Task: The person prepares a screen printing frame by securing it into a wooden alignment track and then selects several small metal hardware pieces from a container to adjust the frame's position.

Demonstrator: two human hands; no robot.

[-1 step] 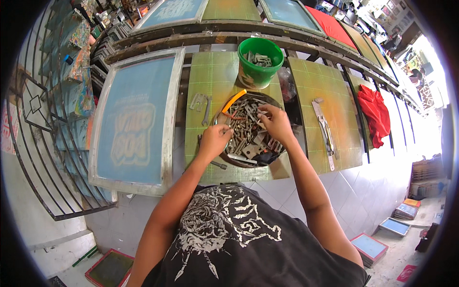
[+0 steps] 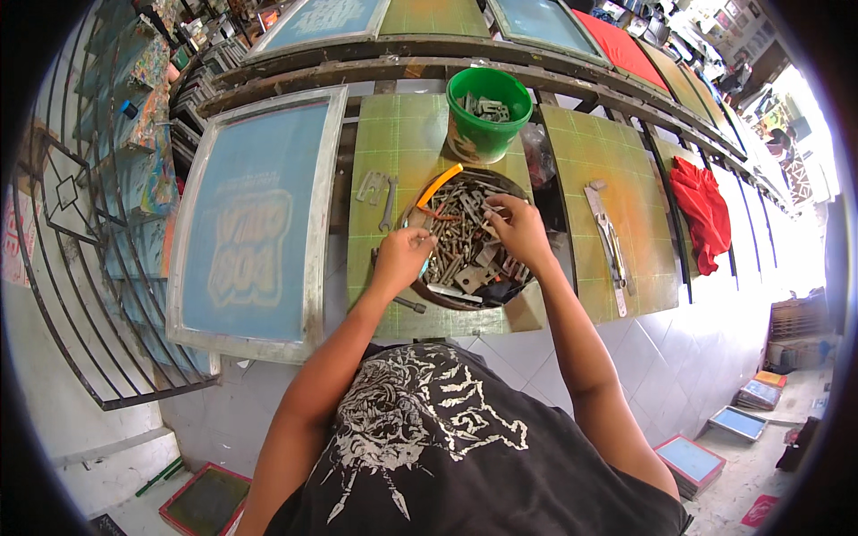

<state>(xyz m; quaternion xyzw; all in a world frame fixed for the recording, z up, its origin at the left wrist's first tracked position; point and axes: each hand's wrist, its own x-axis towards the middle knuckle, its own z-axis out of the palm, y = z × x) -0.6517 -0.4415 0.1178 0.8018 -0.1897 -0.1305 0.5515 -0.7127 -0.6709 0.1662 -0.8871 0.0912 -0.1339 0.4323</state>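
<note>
A round container [image 2: 418,295] full of loose screws, bolts and metal plates stands on the greenish board. At its left rim my left hand [image 2: 404,257] is closed, fingertips together over the hardware; whatever they hold is too small to name. My right hand [image 2: 520,234] reaches over the right side, thumb and fingers pinched on a small grey metal piece [image 2: 490,213]. An orange handle [image 2: 440,186] sticks up from the far left of the container. Just behind it stands a green bucket [image 2: 487,134] with flat metal pieces inside.
A wrench [image 2: 388,204] and a slotted metal plate [image 2: 371,187] lie left of the container. A framed screen [image 2: 246,223] leans further left. On the right board rests a long metal tool [image 2: 606,241], with red cloth [image 2: 702,214] beyond.
The view has shifted very slightly. Both hands stay over the container in nearly the same pose, and a bit of light blue now shows beside the left fingers.
</note>
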